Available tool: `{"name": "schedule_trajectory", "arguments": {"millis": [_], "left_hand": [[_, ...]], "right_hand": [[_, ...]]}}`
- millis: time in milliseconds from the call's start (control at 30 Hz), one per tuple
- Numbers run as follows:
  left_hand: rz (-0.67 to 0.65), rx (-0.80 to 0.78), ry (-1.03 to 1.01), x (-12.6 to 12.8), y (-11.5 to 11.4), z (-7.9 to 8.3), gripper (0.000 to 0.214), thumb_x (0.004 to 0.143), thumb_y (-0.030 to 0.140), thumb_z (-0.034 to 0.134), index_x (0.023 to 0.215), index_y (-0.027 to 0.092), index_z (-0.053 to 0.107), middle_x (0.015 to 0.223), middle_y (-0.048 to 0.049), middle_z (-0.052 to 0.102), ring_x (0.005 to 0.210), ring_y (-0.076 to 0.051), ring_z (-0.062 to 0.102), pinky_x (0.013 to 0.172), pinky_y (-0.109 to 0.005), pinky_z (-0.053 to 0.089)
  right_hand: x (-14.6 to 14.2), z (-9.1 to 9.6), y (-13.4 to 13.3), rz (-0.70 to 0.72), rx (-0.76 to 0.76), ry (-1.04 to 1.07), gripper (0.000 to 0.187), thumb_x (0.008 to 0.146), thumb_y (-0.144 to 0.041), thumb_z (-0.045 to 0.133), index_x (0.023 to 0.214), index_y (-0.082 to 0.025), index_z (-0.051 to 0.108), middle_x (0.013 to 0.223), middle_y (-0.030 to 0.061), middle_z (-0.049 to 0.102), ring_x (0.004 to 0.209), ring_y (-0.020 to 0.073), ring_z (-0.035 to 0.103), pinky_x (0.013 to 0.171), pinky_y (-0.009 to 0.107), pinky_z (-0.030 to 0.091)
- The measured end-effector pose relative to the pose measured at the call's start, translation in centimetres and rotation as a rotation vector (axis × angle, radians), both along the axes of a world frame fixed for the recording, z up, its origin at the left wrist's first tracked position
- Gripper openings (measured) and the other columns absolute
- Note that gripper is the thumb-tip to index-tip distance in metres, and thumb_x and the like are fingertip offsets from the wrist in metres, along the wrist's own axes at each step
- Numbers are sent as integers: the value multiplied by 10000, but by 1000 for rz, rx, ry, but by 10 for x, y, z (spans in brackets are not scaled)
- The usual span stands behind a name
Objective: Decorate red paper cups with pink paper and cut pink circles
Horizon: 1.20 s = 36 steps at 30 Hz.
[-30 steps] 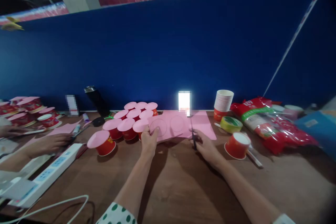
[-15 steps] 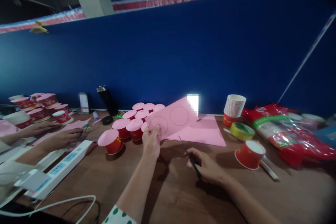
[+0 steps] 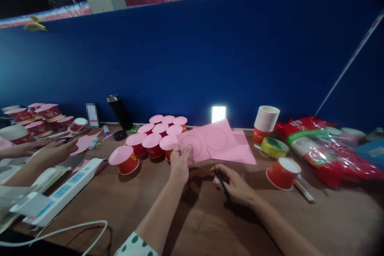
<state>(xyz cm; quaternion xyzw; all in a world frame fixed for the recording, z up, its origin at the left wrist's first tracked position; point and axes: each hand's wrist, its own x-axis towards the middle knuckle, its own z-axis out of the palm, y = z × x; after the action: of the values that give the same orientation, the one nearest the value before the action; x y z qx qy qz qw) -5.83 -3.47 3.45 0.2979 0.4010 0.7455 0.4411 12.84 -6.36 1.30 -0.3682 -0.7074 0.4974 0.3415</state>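
My left hand (image 3: 180,165) pinches the near left edge of a pink paper sheet (image 3: 204,138), thumb on top. Two circles are drawn side by side on this sheet. Under and behind it lies another pink sheet (image 3: 246,153), flat on the table. Black-handled scissors (image 3: 221,182) are gripped in my right hand (image 3: 235,186), their narrow blades pointing up and left toward the gap below the circles. The blade tips are close to the lower edge of the held sheet; whether they touch it I cannot tell.
Red paper cups topped with pink discs (image 3: 153,146) cluster at left. A black flask (image 3: 120,112) and a white power strip (image 3: 67,192) stand beyond them, near a co-worker's hands (image 3: 57,152). Stacked cups (image 3: 266,122), yellow tape (image 3: 274,148), an upturned cup (image 3: 283,174) and red bags (image 3: 315,144) lie right.
The held sheet has swung lower and flatter, moving right with my left hand. My right hand keeps the scissors nearly in place. At far left, the co-worker's hands have shifted left.
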Motion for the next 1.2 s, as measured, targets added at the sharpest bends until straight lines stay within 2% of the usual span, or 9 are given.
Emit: {"name": "schedule_trajectory", "arguments": {"millis": [267, 667, 800, 967, 1200], "left_hand": [[-8, -10, 63, 3, 0, -6, 322, 641, 316, 752, 856, 146, 582, 785, -6, 647, 708, -114, 600, 737, -274, 476], [-5, 10, 96, 1, 2, -12, 274, 670, 296, 740, 839, 155, 577, 775, 12, 631, 696, -97, 581, 731, -251, 454], [7, -1, 112, 1, 2, -13, 271, 674, 307, 738, 814, 156, 562, 739, 20, 615, 682, -96, 572, 711, -244, 449], [-1, 3, 88, 2, 1, -10, 305, 666, 312, 742, 864, 152, 576, 796, -3, 640, 739, -114, 595, 759, -265, 463], [-2, -12, 53, 1, 1, -9, 343, 641, 313, 758, 900, 150, 604, 861, -27, 673, 792, -129, 625, 783, -279, 475]], "right_hand": [[1, -2, 2, -8, 2, -4, 249, 820, -339, 572, 1026, -200, 587, 861, 22, 598, 748, 149, 520, 653, 256, 444], [-1, -2, 2, -28, -108, 40, 312, 801, -426, 590, 1013, -197, 582, 807, 12, 550, 643, 120, 480, 550, 227, 440], [-1, 0, 2, -48, -97, 33, 304, 793, -404, 607, 1011, -192, 595, 724, -10, 532, 596, 109, 458, 522, 215, 421], [-1, 3, 1, -71, -99, 7, 291, 791, -389, 608, 1000, -188, 605, 648, -31, 496, 538, 101, 437, 468, 206, 378], [-3, 2, 2, -123, -26, -32, 262, 774, -375, 626, 962, -193, 632, 642, -29, 514, 528, 104, 425, 469, 211, 360]]}}
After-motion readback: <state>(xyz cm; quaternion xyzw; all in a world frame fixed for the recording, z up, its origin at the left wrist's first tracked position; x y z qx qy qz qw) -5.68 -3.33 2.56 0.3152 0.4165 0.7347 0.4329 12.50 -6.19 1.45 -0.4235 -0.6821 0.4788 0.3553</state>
